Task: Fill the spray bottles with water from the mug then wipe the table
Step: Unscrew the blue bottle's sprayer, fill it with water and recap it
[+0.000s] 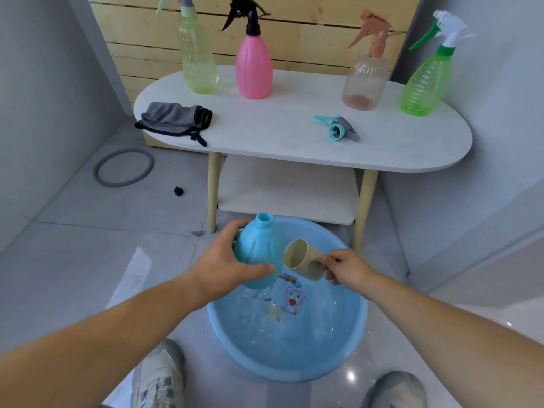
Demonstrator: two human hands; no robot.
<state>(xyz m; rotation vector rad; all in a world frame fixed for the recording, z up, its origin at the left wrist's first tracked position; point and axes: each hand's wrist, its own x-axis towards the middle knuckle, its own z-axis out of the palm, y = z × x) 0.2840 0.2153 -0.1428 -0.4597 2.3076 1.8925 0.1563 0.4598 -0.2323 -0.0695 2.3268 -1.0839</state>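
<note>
My left hand (223,266) grips a light blue bottle (259,248) with no spray head, its open neck pointing up, held over a blue basin (350,325) of water on the floor. My right hand (344,267) pinches the handle of a beige mug (303,259), tipped on its side with its mouth toward the bottle's body. The bottle's blue spray head (337,129) lies on the white table (265,136). A grey cloth (173,119) lies at the table's left end. Several spray bottles stand at the back: yellow-green (198,63), pink (253,66), peach (365,81), green (426,83).
The table has wooden legs and a lower shelf (282,192) just behind the basin. A grey ring (123,167) and a small black piece (178,191) lie on the tiled floor at left. My shoes (157,378) stand beside the basin. Walls close in on both sides.
</note>
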